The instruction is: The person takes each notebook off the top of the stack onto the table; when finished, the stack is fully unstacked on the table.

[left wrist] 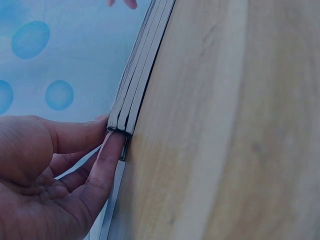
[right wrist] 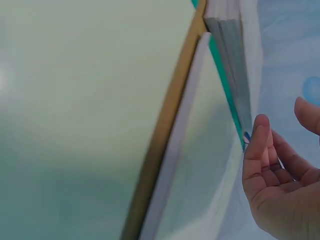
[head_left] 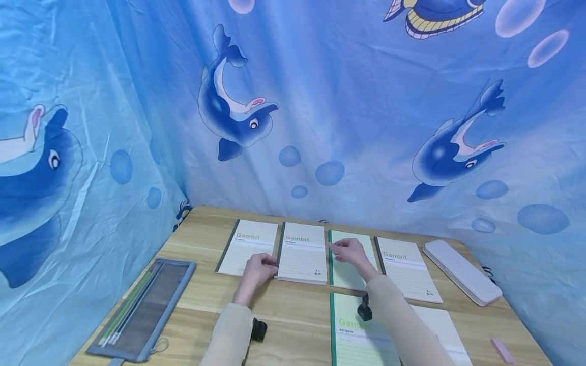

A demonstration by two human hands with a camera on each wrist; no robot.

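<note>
A stack of cream Gambit notebooks [head_left: 301, 262] with dark spines lies second from the left in the back row. At its left spine edge my left hand [head_left: 260, 267] pinches a corner. The left wrist view shows the thumb above and the index finger beneath several dark spines [left wrist: 142, 70]. My right hand [head_left: 350, 250] hovers over a green-spined notebook [head_left: 348, 274], beside the stack's right edge. In the right wrist view its fingertips [right wrist: 261, 122] are at the stack's far corner, with the thumb held apart; whether they touch is unclear.
Dark-spined notebooks lie to the left [head_left: 242, 256] and right [head_left: 407, 274] in that row. In front are a green-spined notebook [head_left: 361, 345] and a white one [head_left: 446, 330]. A mesh pencil pouch [head_left: 157, 290], a pale pencil case [head_left: 462, 272] and a small pink block [head_left: 502, 351] lie around them.
</note>
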